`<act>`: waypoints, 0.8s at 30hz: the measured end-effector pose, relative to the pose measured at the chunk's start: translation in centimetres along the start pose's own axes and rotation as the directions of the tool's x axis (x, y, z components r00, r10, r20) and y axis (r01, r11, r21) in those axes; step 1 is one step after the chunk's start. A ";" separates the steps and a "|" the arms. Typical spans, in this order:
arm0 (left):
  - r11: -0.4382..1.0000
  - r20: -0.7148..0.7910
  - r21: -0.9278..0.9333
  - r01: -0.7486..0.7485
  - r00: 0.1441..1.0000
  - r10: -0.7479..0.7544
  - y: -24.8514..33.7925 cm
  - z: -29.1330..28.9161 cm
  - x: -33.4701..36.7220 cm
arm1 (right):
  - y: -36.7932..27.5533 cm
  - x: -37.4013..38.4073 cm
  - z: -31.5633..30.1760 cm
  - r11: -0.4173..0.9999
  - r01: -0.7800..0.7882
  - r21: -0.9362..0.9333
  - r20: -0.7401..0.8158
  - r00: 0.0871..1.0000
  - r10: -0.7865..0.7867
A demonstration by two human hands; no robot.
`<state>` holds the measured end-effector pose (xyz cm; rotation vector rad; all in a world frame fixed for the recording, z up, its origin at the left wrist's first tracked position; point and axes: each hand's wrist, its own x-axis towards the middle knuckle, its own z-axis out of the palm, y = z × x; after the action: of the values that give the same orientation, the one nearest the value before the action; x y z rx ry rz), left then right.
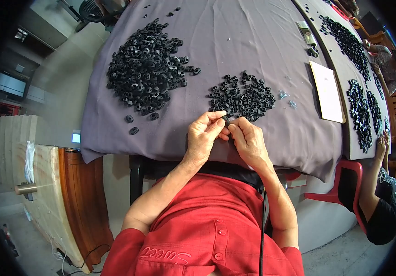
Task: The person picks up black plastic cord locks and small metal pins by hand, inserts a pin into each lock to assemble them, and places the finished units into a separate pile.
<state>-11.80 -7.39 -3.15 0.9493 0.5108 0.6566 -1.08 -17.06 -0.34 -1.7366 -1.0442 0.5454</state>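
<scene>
Over the near part of the cloth-covered table (170, 138), my two hands meet fingertip to fingertip. My left hand (202, 134) pinches a small black plastic part (226, 120), mostly hidden by the fingers. From the other side, my right hand (247, 138) closes its thumb and fingers on the same part. Just beyond the hands lies a heap of small black square-looking pieces (248, 94). To the left is a larger heap of rounded, ridged black pieces (145, 64). Two little clusters of tiny, shiny, spring-like bits (292, 104) lie right of the nearer heap.
A white board (327, 92) lies at the right of the table. On the adjoining table are more black heaps (359, 115), with co-workers' hands (381, 148) beside them. A red chair (345, 184) stands at the near right. A wooden cabinet (85, 198) is at the left.
</scene>
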 end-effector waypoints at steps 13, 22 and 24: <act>1.000 -0.014 0.023 0.016 1.000 -0.016 0.0 0.1 0.2 | 0.1 0.0 0.2 0.996 0.053 -0.068 -0.038 0.998 -0.055; 0.997 -0.096 0.070 -0.044 0.994 0.051 -0.5 1.0 -0.6 | 0.9 -0.4 0.9 0.988 0.102 -0.119 -0.123 0.986 -0.117; 0.995 -0.107 0.073 -0.067 0.991 0.075 -0.7 1.3 -0.8 | 1.0 -0.5 1.0 0.988 0.098 -0.123 -0.134 0.984 -0.114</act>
<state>-11.32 -9.01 -3.04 1.0043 0.6023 0.7624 -1.74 -17.10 -1.67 -1.7812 -1.0783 0.2951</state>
